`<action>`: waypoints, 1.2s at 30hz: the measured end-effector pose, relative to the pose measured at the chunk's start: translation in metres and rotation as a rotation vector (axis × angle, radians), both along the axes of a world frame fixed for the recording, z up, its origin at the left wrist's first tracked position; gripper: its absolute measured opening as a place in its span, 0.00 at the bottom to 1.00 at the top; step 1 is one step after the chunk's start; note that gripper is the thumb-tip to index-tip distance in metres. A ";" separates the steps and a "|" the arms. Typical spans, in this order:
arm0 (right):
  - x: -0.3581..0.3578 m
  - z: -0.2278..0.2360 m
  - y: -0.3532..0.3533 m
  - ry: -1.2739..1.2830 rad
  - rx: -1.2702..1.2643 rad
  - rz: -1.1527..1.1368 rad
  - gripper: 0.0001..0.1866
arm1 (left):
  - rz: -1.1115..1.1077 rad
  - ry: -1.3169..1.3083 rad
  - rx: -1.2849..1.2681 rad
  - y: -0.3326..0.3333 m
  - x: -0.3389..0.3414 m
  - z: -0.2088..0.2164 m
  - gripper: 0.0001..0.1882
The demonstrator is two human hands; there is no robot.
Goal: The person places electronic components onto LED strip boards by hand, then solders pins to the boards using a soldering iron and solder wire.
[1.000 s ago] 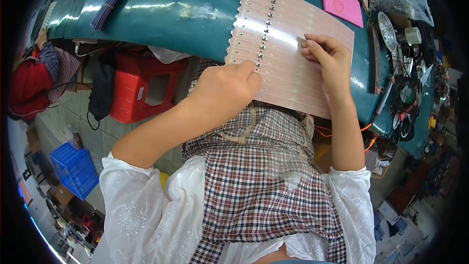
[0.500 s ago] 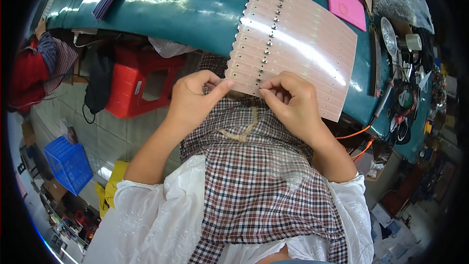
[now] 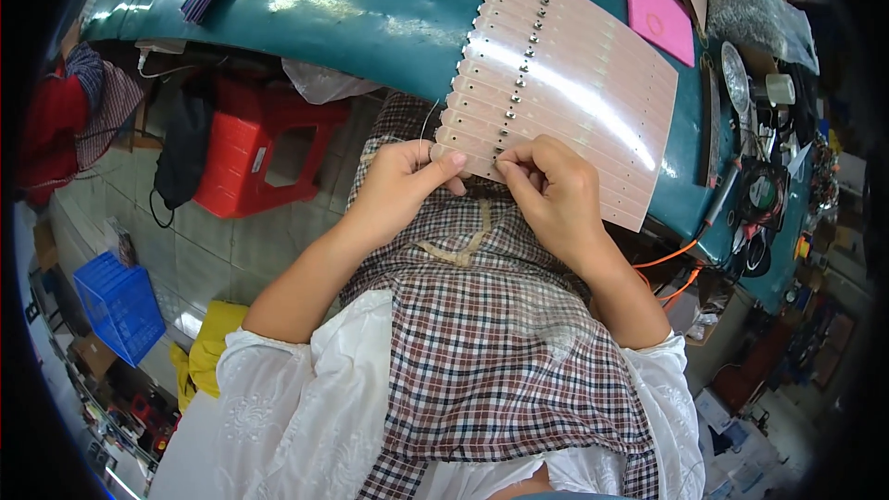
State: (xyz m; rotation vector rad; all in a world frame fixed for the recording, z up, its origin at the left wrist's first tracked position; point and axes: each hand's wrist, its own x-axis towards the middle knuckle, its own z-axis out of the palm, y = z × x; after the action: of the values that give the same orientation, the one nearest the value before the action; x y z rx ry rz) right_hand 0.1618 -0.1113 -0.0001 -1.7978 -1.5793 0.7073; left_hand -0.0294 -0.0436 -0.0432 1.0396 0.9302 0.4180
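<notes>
Pale pink panel (image 3: 579, 97) is lying on green bench (image 3: 306, 28), near edge overhanging. Left hand (image 3: 394, 187) is gripping its near left corner; thin wire (image 3: 427, 120) rising beside. Right hand's (image 3: 561, 193) fingers are pinching narrowly at near edge, contents hidden.

The person's bare forearms (image 3: 315, 276) slant inward, left hand (image 3: 400, 180) pinching with thumb outstretched toward its partner, right hand (image 3: 557, 190) curled, thumb and forefinger seemingly meeting, the tips too small to be sure, hands near each other yet apart
</notes>
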 end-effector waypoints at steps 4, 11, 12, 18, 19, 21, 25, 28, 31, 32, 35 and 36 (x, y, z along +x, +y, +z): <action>0.000 -0.003 0.001 0.017 0.007 -0.005 0.04 | 0.004 -0.034 -0.030 0.002 0.001 0.000 0.14; -0.001 -0.002 0.004 -0.027 0.035 0.007 0.04 | 0.009 -0.045 -0.044 0.004 0.001 0.002 0.14; -0.002 -0.002 0.004 -0.028 0.036 0.008 0.04 | 0.010 -0.046 -0.043 0.004 0.001 0.002 0.14; -0.005 -0.011 -0.004 -0.185 0.218 0.094 0.05 | 0.018 -0.075 -0.075 0.000 0.001 -0.001 0.14; -0.006 -0.009 -0.003 -0.263 0.268 0.118 0.05 | 0.024 -0.083 -0.085 -0.001 0.000 -0.001 0.13; -0.009 -0.008 -0.004 -0.342 0.318 0.141 0.06 | 0.029 -0.091 -0.095 -0.002 -0.001 -0.002 0.13; -0.009 -0.009 -0.005 -0.368 0.314 0.135 0.05 | 0.025 -0.075 -0.158 -0.001 -0.002 -0.003 0.14; -0.008 -0.006 -0.005 -0.353 0.303 0.120 0.05 | 0.035 -0.093 -0.148 0.000 -0.001 -0.003 0.13; -0.006 0.006 -0.006 -0.274 0.280 0.097 0.06 | 0.024 -0.122 -0.149 0.004 -0.001 0.006 0.13; -0.005 0.014 -0.007 -0.206 0.257 0.082 0.06 | 0.016 -0.144 -0.165 0.006 -0.002 0.011 0.13; -0.004 0.049 -0.027 -0.136 0.286 0.195 0.07 | 0.027 -0.252 -0.266 0.013 -0.007 0.033 0.13; -0.005 0.055 -0.033 -0.042 0.263 0.301 0.07 | 0.045 -0.257 -0.285 0.017 -0.007 0.044 0.12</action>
State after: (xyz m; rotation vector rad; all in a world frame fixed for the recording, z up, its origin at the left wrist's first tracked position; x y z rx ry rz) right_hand 0.1571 -0.1445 0.0551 -1.4106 -1.8976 0.5657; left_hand -0.0365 -0.0269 0.0011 0.6879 0.7571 0.4310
